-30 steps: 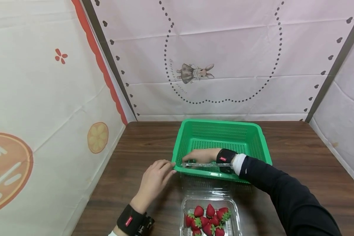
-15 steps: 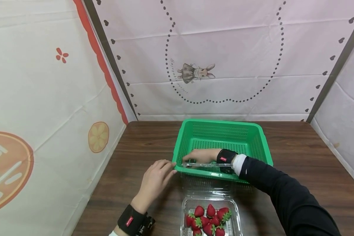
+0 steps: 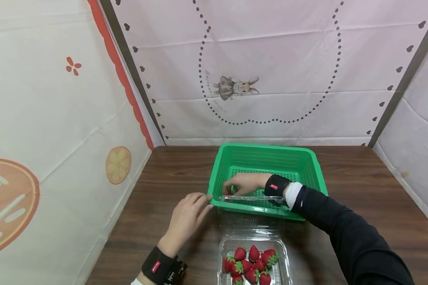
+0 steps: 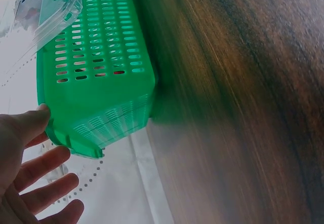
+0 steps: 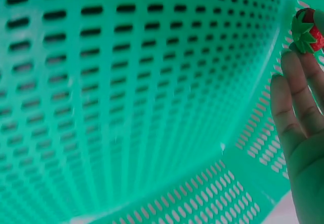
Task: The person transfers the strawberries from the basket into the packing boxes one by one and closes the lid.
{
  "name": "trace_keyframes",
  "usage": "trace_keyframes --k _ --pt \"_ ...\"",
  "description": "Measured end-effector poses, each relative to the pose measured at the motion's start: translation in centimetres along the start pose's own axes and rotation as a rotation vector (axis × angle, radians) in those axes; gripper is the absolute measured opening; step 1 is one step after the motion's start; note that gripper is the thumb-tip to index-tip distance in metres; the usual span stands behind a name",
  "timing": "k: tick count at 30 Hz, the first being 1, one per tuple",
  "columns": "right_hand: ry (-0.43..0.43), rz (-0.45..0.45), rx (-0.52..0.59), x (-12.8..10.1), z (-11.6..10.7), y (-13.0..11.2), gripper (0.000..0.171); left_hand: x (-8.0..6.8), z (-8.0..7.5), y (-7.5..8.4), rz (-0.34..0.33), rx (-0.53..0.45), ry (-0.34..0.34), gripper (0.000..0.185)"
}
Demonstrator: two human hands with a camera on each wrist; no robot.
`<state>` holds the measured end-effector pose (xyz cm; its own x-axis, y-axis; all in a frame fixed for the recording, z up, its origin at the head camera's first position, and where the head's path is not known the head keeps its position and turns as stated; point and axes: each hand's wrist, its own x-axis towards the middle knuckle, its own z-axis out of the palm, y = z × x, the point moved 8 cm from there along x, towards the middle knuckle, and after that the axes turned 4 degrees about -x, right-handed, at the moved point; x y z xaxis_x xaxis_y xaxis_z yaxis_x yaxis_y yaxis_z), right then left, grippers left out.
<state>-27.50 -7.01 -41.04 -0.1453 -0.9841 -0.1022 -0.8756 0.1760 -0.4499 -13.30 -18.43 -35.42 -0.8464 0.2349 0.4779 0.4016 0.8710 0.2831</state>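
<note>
A green slotted basket (image 3: 315,174) stands on the dark wooden table. My right hand (image 3: 230,189) reaches inside it near the front left corner and pinches a strawberry (image 5: 306,31) at its fingertips, just above the basket floor (image 5: 126,107). My left hand (image 3: 202,202) lies on the table with straight fingers, and its thumb (image 4: 31,123) touches the basket's near left corner (image 4: 76,143). A clear plastic clamshell (image 3: 224,249) holding several strawberries (image 3: 254,262) sits in front of the basket. Its open lid (image 3: 251,199) leans on the basket's front rim.
Printed cloth walls close the table in on the left, back and right. Bare wood (image 3: 371,190) lies right of the basket and also left of it (image 3: 171,170). The clamshell lies at the table's near edge between my two arms.
My right hand has lifted a little and moved slightly farther into the basket, so the strawberry at its fingertips shows. The left hand and the basket have stayed put.
</note>
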Motion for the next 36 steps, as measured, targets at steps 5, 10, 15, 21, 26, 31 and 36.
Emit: trace_keyframes --k 5,10,15,21,26,31,36 --pt "0.067 0.007 0.009 -1.5 -3.0 -0.3 0.025 0.1 -0.1 0.1 0.005 -0.002 0.001 0.029" --pt "0.148 0.048 -0.008 -3.2 -6.8 -1.1 0.026 0.2 -0.2 0.2 0.019 0.009 0.014 0.03" --pt "0.219 0.101 -0.013 -5.2 -9.9 -1.8 0.026 0.2 -0.2 0.4 0.024 0.017 0.005 0.03" --pt "0.299 0.101 -0.016 -7.4 -12.5 -3.2 0.027 -0.1 -0.5 0.9 0.027 0.013 0.006 0.029" --pt "0.337 0.077 -0.047 -8.9 -13.9 -4.7 0.028 -0.5 -0.8 1.2 0.033 0.031 0.004 0.029" --pt "0.359 0.069 -0.079 -10.0 -14.5 -6.3 0.028 -1.1 -0.8 1.5 0.039 0.032 -0.005 0.028" --pt "0.388 0.026 -0.106 -10.6 -14.6 -8.7 0.028 -1.7 -0.9 1.9 0.059 0.043 0.004 0.027"
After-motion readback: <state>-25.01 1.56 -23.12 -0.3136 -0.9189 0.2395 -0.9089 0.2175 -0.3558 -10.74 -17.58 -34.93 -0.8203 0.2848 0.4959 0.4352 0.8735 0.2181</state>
